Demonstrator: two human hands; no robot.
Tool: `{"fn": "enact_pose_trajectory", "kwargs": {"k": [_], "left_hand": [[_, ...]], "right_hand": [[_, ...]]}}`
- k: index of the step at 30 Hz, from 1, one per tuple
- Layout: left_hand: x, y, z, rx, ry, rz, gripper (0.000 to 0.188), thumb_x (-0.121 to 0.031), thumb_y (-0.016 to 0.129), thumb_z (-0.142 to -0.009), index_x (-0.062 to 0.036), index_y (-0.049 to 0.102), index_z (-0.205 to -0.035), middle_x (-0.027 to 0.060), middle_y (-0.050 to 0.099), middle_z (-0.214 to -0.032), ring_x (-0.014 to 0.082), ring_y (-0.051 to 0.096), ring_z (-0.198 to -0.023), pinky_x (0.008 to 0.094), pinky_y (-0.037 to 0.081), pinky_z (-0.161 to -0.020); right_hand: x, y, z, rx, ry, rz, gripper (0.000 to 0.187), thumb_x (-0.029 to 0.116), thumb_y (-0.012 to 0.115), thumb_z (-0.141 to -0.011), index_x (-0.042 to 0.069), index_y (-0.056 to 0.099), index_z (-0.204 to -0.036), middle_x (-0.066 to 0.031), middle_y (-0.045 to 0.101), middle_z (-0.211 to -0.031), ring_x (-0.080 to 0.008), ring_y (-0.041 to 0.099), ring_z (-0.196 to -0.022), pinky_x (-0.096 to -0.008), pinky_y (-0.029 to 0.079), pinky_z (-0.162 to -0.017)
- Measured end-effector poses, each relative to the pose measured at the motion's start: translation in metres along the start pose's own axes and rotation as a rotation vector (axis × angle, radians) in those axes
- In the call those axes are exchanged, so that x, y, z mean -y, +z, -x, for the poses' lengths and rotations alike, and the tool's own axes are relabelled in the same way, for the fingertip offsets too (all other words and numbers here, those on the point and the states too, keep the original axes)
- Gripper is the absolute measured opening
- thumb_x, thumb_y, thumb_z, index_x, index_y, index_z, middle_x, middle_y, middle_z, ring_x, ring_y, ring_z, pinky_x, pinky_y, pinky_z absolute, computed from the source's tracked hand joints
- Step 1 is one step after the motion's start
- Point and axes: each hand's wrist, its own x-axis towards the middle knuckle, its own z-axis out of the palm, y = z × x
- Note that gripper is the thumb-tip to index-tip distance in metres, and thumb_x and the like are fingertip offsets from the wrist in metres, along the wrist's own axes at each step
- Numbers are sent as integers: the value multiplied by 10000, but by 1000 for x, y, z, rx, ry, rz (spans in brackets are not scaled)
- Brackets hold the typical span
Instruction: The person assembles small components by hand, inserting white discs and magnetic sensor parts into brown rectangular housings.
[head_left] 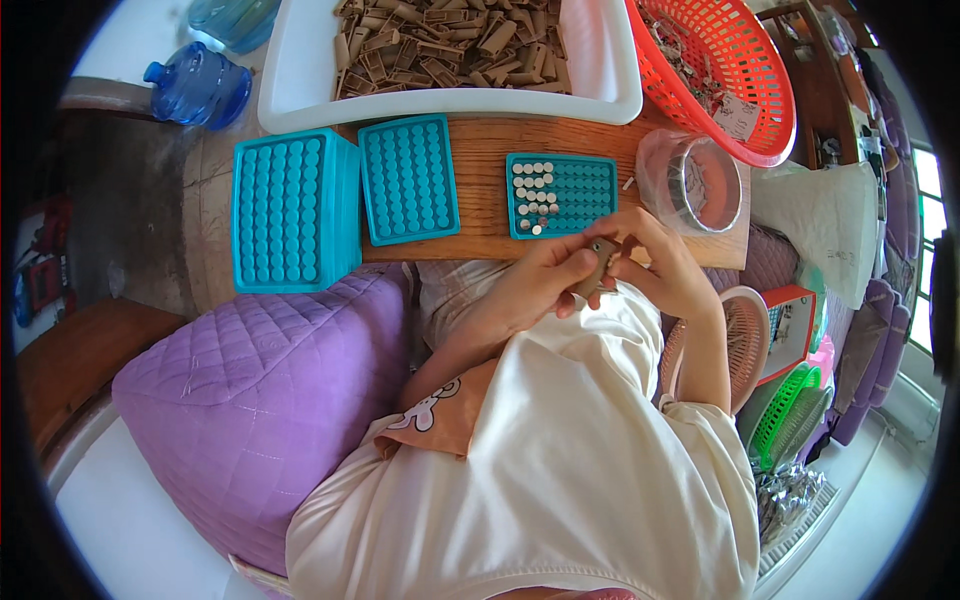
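Wooden board across the lap, crowded: three teal hole trays on it, the stacked pair at left, a middle one, and the right tray with small silver discs filling part of its left side. Behind, a white tub heaped with brown cardboard pieces; a red mesh basket at far right; a clear round container just beside the right tray. Purple quilted cushion on the left. Nothing blocks the view of the hands. A small brown cardboard piece is held just below the board's near edge, its long axis running from upper right to lower left. Left hand curled, fingers pinching the piece's lower part. Right hand arched over from the right, fingertips closed on its upper end. Both forearms are bent in toward the middle.
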Motion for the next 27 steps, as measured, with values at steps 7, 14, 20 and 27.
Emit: {"fn": "enact_pose_trajectory", "kwargs": {"k": [7,14,20,27], "left_hand": [[-13,7,9,-269,179,5,485,-309,504,-822,-68,324,-1202,85,418,-1175,180,418,-1081,306,443,-795],[-16,-2,11,-322,152,-17,377,-225,510,-822,-79,386,-1147,75,454,-1123,159,457,-1013,279,424,-787],[-12,-4,12,-275,94,-73,285,-243,487,-839,-107,437,-1084,38,472,-1078,126,452,-980,268,373,-808],[-16,2,8,-314,102,-39,266,-235,501,-827,-96,460,-1051,35,484,-1039,115,465,-932,263,362,-787]], "right_hand": [[10,-46,60,-309,30,475,164,42,568,-681,9,547,-841,-100,529,-831,-254,522,-735,-318,421,-652],[16,-92,132,-127,775,772,213,47,539,-720,13,546,-930,-142,551,-875,-293,557,-732,-367,428,-650],[50,-72,17,-133,129,664,253,54,530,-721,29,536,-973,-147,551,-818,-303,535,-769,-363,421,-652],[29,-2,-191,93,-543,748,210,60,481,-753,37,565,-944,-151,531,-983,-285,503,-936,-353,412,-792]]}}
